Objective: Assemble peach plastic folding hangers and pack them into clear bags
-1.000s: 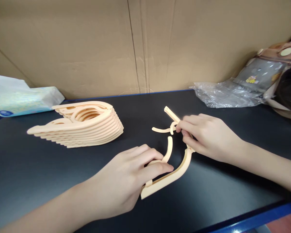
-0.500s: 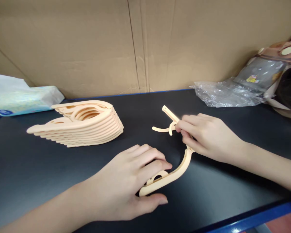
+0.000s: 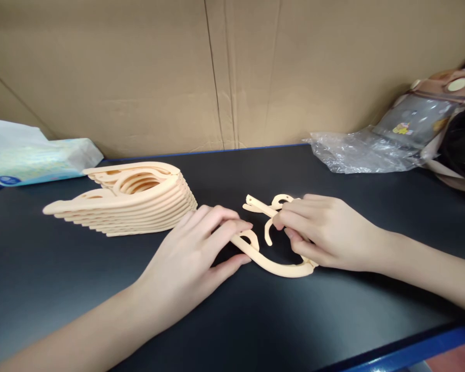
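Folding a peach plastic folding hanger (image 3: 279, 269) flat on the black table (image 3: 62, 289), just right of the stack of folded hangers (image 3: 127, 201). Left hand (image 3: 194, 250) pinches one arm's end, fingers clamped; right hand (image 3: 325, 232) pinches the hook and hinge. Seemingly mid-fold; closing calls for steady hinge pressure

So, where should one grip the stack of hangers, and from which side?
Probably the stack of hangers at its thick rounded right end, from the right: the layers sit close there, while the left end tapers to thin, stepped tips.
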